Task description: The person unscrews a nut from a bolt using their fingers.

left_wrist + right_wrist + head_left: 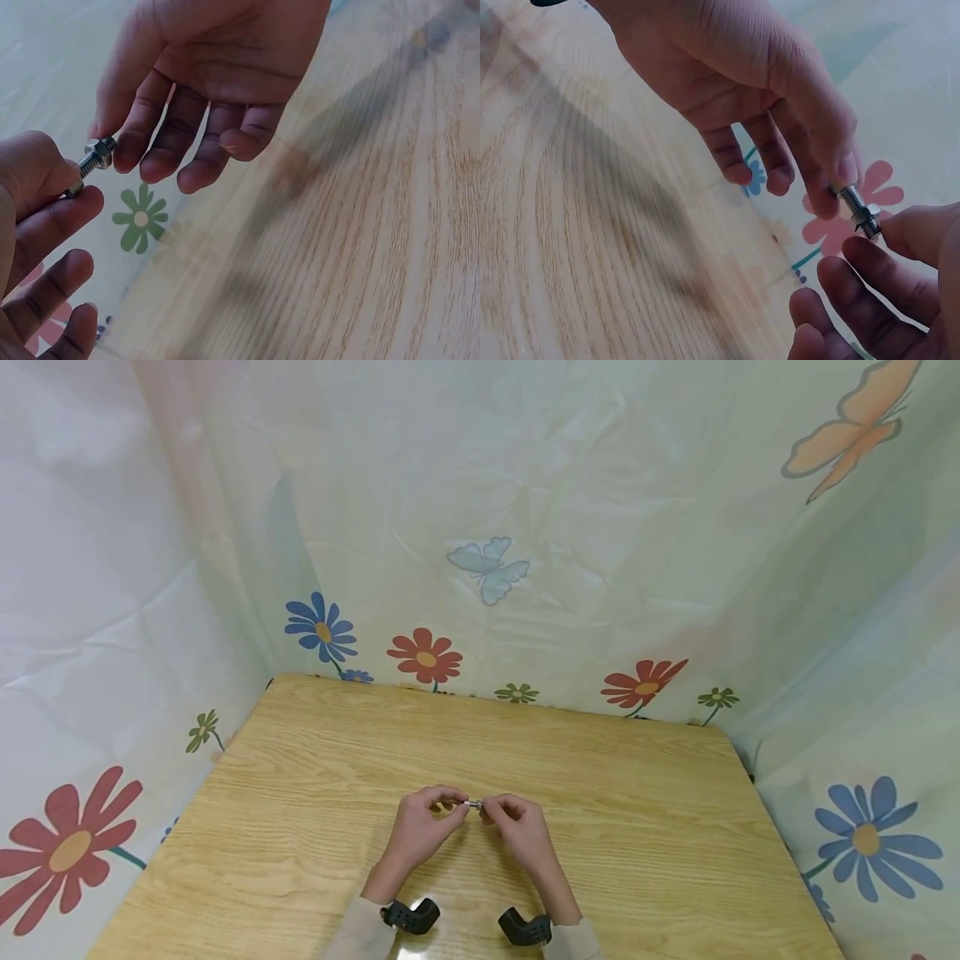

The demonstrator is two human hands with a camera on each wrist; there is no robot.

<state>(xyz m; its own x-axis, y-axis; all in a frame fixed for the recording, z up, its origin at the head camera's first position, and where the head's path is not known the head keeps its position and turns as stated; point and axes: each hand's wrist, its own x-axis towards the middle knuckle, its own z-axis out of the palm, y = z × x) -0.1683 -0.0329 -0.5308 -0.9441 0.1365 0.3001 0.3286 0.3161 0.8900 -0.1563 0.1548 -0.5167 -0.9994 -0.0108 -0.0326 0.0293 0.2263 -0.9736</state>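
A small metal bolt (88, 163) is held level above the table between both hands, its threaded shank showing. My left hand (420, 828) pinches the head end between thumb and index finger, covering most of the head. On the shank sits a hex nut (866, 215), close to the free end of the thread. The thumb and index finger of my right hand (523, 833) pinch at the nut and the thread tip beside it. The other fingers of both hands curve loosely away from the bolt.
Under the hands is a wood-grain table (600, 777). A pale curtain (615, 527) with flowers and butterflies hangs behind it and along both sides. Each wrist carries a black strapped camera mount, one on the left (411, 917) and one on the right (523, 928).
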